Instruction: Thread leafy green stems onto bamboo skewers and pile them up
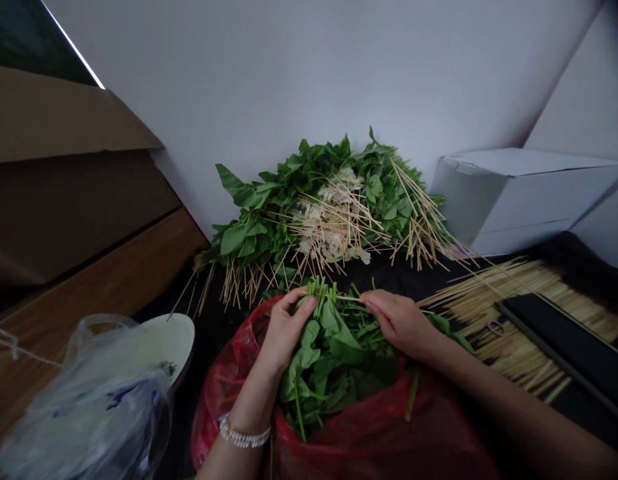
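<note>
Two bare hands met over a crumpled red plastic bag (369, 433) filled with loose green leaves. The left hand (283, 330), with a white beaded bracelet (241, 437) at its wrist, was curled narrowly around a small bundle of leafy green stems (323, 293). Thumb and fingers pinched it just below the cut ends. The bundle's long axis ran away from the person: its trimmed ends pointed up and toward the wall, while its leaves hung down into the bag. The right hand (401, 323) lay just beside it, on the bundle's right, fingers closed to a tight pinch on what looked like a thin pale bamboo skewer (351, 298). That stick lay crosswise to the stems, and its free tip reached left to the bundle near the left thumb, so both hands were about equally near the stems. Farther back, against the white wall, a big heap of skewered greens (329, 200) rested on a black cloth (399, 270), sticks fanning out toward the person. To the right lay a spread of loose bamboo sticks (513, 313), partly under a long black tray (563, 340), with a white lidded box (519, 193) behind them. To the left sat a white plate (169, 340) and a clear plastic bag (89, 407) beside brown cardboard (63, 120).
</note>
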### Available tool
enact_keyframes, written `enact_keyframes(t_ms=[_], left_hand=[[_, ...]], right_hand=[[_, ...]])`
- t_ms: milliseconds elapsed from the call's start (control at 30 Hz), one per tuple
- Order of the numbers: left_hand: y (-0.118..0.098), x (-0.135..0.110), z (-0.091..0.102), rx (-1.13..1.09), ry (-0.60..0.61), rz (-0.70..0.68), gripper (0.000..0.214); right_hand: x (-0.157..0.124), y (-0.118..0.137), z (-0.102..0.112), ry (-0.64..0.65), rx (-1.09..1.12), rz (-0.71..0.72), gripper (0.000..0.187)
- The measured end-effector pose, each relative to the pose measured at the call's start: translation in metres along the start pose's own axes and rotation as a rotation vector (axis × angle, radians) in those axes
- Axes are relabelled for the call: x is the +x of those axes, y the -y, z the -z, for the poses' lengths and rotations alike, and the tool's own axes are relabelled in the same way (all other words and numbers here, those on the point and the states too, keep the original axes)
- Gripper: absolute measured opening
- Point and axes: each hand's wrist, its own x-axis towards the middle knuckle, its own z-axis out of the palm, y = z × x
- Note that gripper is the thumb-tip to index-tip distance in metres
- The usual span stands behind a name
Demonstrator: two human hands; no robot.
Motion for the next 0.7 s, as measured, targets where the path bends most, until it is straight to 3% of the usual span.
enact_keyframes(t_ms=[133,367,533,700], left_hand=[[-0.005,-0.008,-0.009,0.102,0.146,0.038,0.037],[-0.005,-0.006,-0.004,-0.078,-0.012,0.070,0.036],[-0.005,-0.005,-0.002,-0.117,-0.044,0.063,0.053],[-0.005,-0.006,-0.003,-0.056,-0.033,0.033,0.079]], right_hand=[[0.001,0.002,0.002,-0.037,-0.025,0.033,0.026],[0.006,-0.007,0.015,-0.101,-0.138,0.037,0.026],[0.006,-0.014,0.020,-0.087,-0.177,-0.010,0.029],[0.010,-0.017,0.028,-0.247,-0.168,-0.019,0.026]])
